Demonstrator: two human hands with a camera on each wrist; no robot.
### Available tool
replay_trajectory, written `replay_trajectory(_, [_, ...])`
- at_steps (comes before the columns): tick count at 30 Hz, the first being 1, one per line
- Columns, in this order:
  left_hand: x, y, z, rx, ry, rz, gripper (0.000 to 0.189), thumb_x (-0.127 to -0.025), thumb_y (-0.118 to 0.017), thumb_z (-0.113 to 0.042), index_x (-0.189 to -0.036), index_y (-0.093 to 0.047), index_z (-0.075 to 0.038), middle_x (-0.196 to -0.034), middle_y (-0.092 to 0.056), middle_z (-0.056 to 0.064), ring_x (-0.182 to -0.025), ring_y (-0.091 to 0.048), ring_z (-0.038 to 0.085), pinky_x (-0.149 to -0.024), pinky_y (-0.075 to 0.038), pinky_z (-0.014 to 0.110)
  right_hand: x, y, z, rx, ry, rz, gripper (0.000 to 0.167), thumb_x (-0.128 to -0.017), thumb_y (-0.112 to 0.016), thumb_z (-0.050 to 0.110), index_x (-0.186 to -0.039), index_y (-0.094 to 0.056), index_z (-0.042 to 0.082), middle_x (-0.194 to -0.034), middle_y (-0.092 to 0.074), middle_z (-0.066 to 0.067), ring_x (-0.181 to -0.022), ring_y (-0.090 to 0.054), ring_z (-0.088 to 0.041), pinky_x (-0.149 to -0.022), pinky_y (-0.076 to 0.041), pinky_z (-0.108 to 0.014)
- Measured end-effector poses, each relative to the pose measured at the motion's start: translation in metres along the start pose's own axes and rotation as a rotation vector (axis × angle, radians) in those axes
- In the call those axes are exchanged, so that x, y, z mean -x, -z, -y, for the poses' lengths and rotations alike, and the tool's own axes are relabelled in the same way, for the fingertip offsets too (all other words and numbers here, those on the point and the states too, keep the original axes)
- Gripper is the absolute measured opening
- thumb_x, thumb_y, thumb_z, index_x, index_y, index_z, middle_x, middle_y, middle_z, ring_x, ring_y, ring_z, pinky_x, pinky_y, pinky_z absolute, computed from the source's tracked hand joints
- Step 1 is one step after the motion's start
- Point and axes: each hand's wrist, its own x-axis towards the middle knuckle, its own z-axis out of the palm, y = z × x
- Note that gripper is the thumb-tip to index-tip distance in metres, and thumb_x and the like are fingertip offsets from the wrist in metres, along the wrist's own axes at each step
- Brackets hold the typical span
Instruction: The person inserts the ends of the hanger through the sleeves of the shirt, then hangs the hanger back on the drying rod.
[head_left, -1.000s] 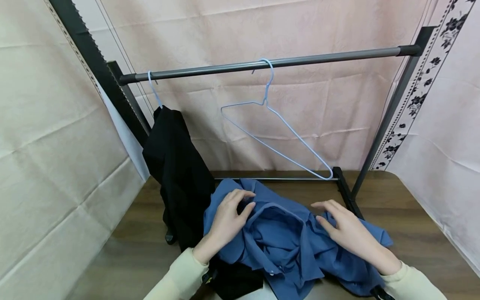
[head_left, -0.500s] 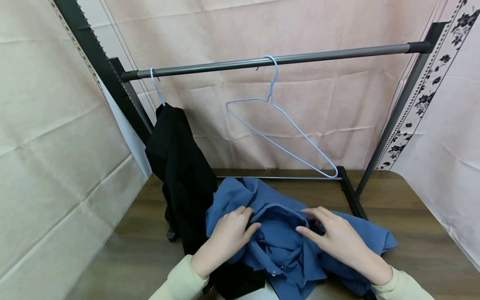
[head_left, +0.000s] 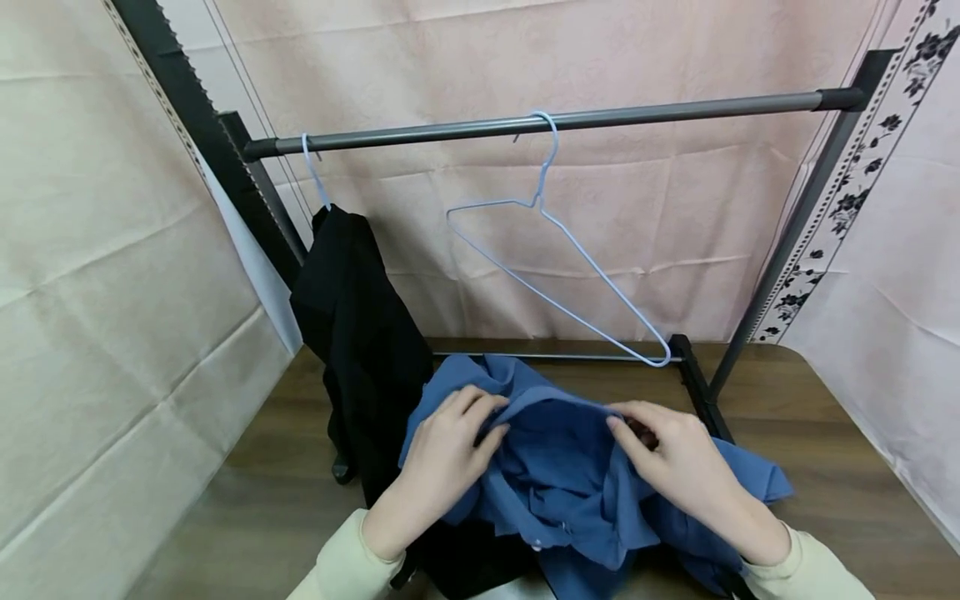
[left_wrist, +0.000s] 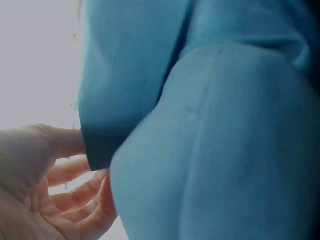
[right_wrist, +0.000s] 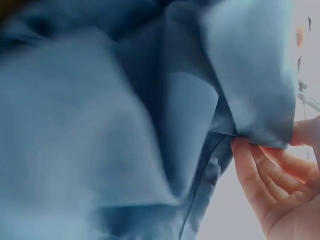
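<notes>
A blue button-up shirt (head_left: 558, 454) lies bunched in front of me, its collar opening facing up. My left hand (head_left: 442, 454) pinches the collar's left side; in the left wrist view, the cloth edge sits between the thumb and fingers of that hand (left_wrist: 45, 185). Opposite it, my right hand (head_left: 686, 467) pinches the right side of the collar. The right wrist view has that hand (right_wrist: 285, 190) holding a folded edge of cloth between thumb and fingers. Above hangs a bare light-blue hanger (head_left: 600, 273), apart from the shirt.
A dark metal rail (head_left: 675, 111) runs across on a rack. At its left end, a black garment (head_left: 360, 333) hangs on another light-blue hanger (head_left: 316, 173). More black cloth (head_left: 472, 558) lies under the shirt on the wooden tabletop (head_left: 262, 500). Pale cloth surrounds the table.
Both hands have gone from hovering loosely over the shirt to pinching its collar. The right hand came inward to the left. The collar is lifted and spread slightly wider.
</notes>
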Motion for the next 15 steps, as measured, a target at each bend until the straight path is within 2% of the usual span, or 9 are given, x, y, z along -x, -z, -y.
replay_trajectory(3, [-0.011, 0.020, -0.004, -0.019, 0.006, -0.117, 0.020, -0.089, -0.079, -0.013, -0.109, -0.074, -0.012, -0.100, -0.066, 0.000, -0.085, -0.063, 0.013, -0.066, -0.053, 0.028, -0.019, 0.012, 0.013, 0.009, 0.064, -0.095, 0.018, -0.093, -0.071, 0.006, -0.108, -0.076, 0.014, -0.088, -0.069, 0.008, -0.070, -0.058, -0.001, -0.060, -0.046, -0.017])
replay_trajectory(6, [-0.024, 0.040, -0.008, -0.024, 0.035, -0.195, 0.014, -0.090, -0.079, -0.016, -0.102, -0.075, -0.011, -0.095, -0.067, 0.000, -0.078, -0.063, 0.011, -0.062, -0.053, 0.026, -0.037, 0.024, 0.024, 0.019, 0.094, -0.165, 0.015, -0.094, -0.070, 0.008, -0.106, -0.077, 0.014, -0.089, -0.073, 0.003, -0.072, -0.062, -0.003, -0.064, -0.048, -0.015])
replay_trajectory(11, [-0.044, 0.065, -0.011, -0.002, 0.087, -0.248, 0.013, -0.094, -0.075, -0.024, -0.091, -0.075, -0.011, -0.079, -0.064, -0.002, -0.061, -0.055, 0.008, -0.055, -0.047, 0.025, -0.062, 0.043, 0.035, 0.040, 0.129, -0.258, 0.013, -0.092, -0.071, 0.008, -0.102, -0.078, 0.013, -0.086, -0.073, 0.003, -0.073, -0.062, -0.001, -0.067, -0.047, -0.012])
replay_trajectory(15, [-0.056, 0.074, -0.009, 0.043, 0.124, -0.263, 0.020, -0.095, -0.073, -0.029, -0.085, -0.076, -0.012, -0.070, -0.061, -0.004, -0.059, -0.052, 0.006, -0.055, -0.045, 0.025, -0.076, 0.053, 0.041, 0.037, 0.151, -0.306, 0.015, -0.090, -0.071, 0.005, -0.100, -0.078, 0.013, -0.082, -0.071, 0.006, -0.072, -0.059, 0.003, -0.068, -0.045, -0.010])
